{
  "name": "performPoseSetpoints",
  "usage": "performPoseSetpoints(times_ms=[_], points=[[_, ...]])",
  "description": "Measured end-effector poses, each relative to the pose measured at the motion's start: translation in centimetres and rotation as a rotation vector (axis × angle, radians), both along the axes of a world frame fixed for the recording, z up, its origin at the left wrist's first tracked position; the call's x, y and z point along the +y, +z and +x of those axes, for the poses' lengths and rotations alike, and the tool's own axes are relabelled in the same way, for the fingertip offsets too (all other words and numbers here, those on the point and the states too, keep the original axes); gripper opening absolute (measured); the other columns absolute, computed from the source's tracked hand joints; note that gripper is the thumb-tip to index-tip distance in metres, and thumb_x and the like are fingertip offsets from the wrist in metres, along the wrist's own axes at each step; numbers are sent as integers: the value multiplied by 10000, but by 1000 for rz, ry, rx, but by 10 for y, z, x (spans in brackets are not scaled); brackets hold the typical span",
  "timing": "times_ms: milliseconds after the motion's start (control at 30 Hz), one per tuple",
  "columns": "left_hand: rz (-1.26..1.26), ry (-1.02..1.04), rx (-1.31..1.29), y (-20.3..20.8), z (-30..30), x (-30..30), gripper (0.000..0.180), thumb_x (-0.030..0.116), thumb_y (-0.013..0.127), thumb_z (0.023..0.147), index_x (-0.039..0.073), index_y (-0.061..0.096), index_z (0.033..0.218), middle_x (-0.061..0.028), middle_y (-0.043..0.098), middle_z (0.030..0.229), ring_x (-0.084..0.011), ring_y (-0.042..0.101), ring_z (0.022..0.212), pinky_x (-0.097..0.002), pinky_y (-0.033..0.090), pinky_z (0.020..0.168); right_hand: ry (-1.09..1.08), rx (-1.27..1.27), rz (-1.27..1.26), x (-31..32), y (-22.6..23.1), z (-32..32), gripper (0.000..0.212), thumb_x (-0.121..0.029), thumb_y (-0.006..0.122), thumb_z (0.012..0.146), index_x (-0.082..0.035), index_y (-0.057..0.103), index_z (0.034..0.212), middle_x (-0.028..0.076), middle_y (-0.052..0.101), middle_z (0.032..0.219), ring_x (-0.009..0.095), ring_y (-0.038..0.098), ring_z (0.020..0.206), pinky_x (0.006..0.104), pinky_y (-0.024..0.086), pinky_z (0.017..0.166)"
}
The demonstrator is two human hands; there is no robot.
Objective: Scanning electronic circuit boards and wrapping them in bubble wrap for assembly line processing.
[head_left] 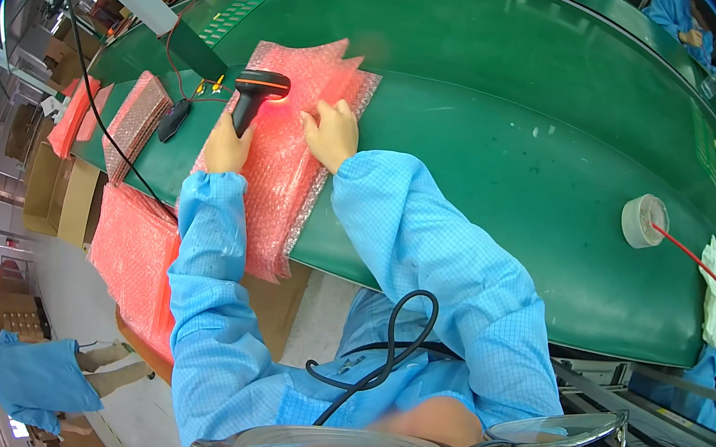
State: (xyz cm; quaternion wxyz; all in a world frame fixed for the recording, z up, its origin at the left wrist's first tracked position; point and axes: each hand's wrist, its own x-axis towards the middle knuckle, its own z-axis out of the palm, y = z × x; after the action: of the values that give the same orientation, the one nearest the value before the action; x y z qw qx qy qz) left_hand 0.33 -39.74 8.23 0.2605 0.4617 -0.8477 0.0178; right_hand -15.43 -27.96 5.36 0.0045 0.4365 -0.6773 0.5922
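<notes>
My left hand (228, 148) is closed round the handle of a black barcode scanner (252, 101) with an orange stripe. Red light glows at the scanner's head, over a stack of pink bubble-wrap bags (269, 176) on the green work surface. At the stack's right side, my right hand (332, 134) has its fingers bent and pressed at the upper bag; whether they pinch its edge I cannot make out. The bags lie partly fanned, with their lower ends reaching over the front edge of the surface.
Left of the stack lie a black computer mouse (174, 121) and more bubble-wrap bags (137, 118). Another pink pile (137, 240) sits lower left. A white tub (645, 221) with a red stick stands right, near a white cloth (711, 293). Black cable hangs across my front. Other people are around.
</notes>
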Motion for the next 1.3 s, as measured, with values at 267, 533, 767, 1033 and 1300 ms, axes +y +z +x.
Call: performPoseSetpoints(times_ms=[267, 533, 767, 1033, 1300], points=[[-77, 139, -16, 55, 17, 24, 376, 351, 611, 792, 53, 495, 990, -170, 616, 919, -385, 589, 821, -466, 459, 675, 0, -474, -439, 35, 58, -38, 190, -195, 608, 843, -9, 581, 872, 117, 611, 827, 162, 567, 724, 283, 448, 653], [-99, -70, -145, -2, -4, 19, 439, 352, 624, 786, 23, 482, 1039, -209, 594, 958, -405, 585, 808, -477, 465, 690, -258, -327, -328, 142, -7, -185, 228, -209, 579, 873, -7, 541, 969, 33, 606, 842, 93, 536, 738, 256, 445, 661], [-114, -575, -114, 89, -59, 100, 516, 278, 610, 818, -14, 452, 1214, -154, 565, 1038, -317, 543, 948, -397, 439, 817, -322, -209, 115, 226, -17, -197, 420, -227, 615, 812, -4, 454, 1129, 198, 613, 972, 316, 610, 896, 376, 474, 771], [935, -2133, 476, 210, -185, 291, 478, 378, 292, 959, -8, 573, 980, -179, 626, 894, -189, 536, 763, -293, 368, 663, -248, -288, 211, 243, 31, -185, 466, -198, 595, 812, 39, 405, 1166, 229, 581, 1015, 313, 592, 898, 376, 476, 763], [1534, -2301, 480, 220, -195, 342, 637, 485, 200, 944, 3, 613, 882, -203, 631, 857, -193, 517, 701, -284, 316, 697, -245, -139, 169, 235, -18, -208, 409, -174, 580, 827, -24, 411, 1168, 151, 593, 881, 266, 600, 814, 356, 463, 709]])
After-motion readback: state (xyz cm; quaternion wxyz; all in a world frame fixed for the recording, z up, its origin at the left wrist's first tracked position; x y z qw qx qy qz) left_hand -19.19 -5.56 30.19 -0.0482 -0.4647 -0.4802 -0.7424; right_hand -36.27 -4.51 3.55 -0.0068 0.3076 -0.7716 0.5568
